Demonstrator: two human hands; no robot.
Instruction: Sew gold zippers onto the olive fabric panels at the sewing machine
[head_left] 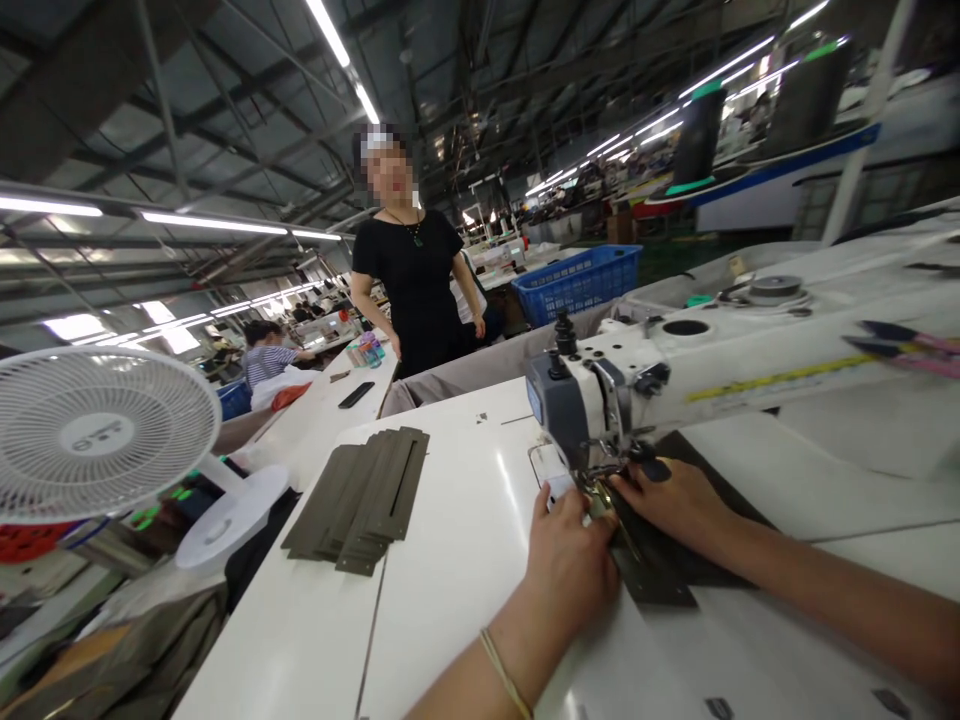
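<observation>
A white and dark-grey sewing machine (592,400) stands over the white table, with its needle area just beyond my fingertips. Under and in front of its foot lies a dark olive fabric piece (656,580) with a narrow gold-coloured strip along it, perhaps a zipper. On the left edge of this piece, my left hand (574,555) has its fingers bent and closed on the cloth. My right hand (679,500) is closed at the cloth on the other side, fingertips close to the foot. A stack of olive fabric pieces with slots (360,500) lies to the left.
A white fan (97,430) stands at the left. Scissors (907,345) and a yellow measuring tape (780,380) lie on the machine. Farther back are a phone (356,395), a blue crate (577,285) and a standing person in black (416,290). Another person sits behind, left.
</observation>
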